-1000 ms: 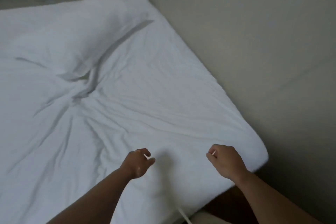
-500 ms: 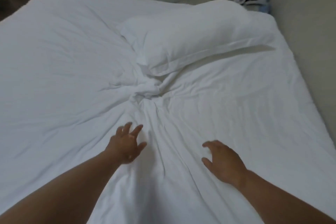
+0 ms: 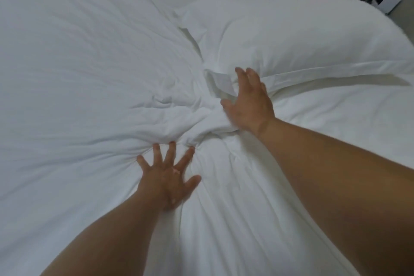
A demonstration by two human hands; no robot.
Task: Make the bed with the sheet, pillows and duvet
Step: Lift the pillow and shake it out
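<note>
Both grips have travelled up the bed since the earlier frame. The left grip [image 3: 167,182] has come from open sheet to the foot of the gathered knot, and the right grip [image 3: 248,101] from well below the pillow to its near corner.

The left grip is spread flat with all 5 fingers straight, pressing on the wrinkled white bed sheet [image 3: 224,219] and holding nothing. Its fingertips touch the bunched knot of white fabric [image 3: 201,127] where the creases meet. The right grip is likewise unclasped, fingers loosely extended (slightly blurred), lying against the flat hem flap of the plump white pillow [image 3: 302,38] with nothing visibly pinched.

The pillow lies slantwise at the bed's far right, its corner meeting the knot. To the left spreads a puffier white cover [image 3: 89,51], probably the duvet, though I cannot tell. Beyond the far corner stands a white box [image 3: 391,1].

The risk I see is that lifting the pillow while its flap sits in the knot could drag the sheet along and deepen the creases. Pushing the left palm forward could also feed slack into the knot rather than out of it.
</note>
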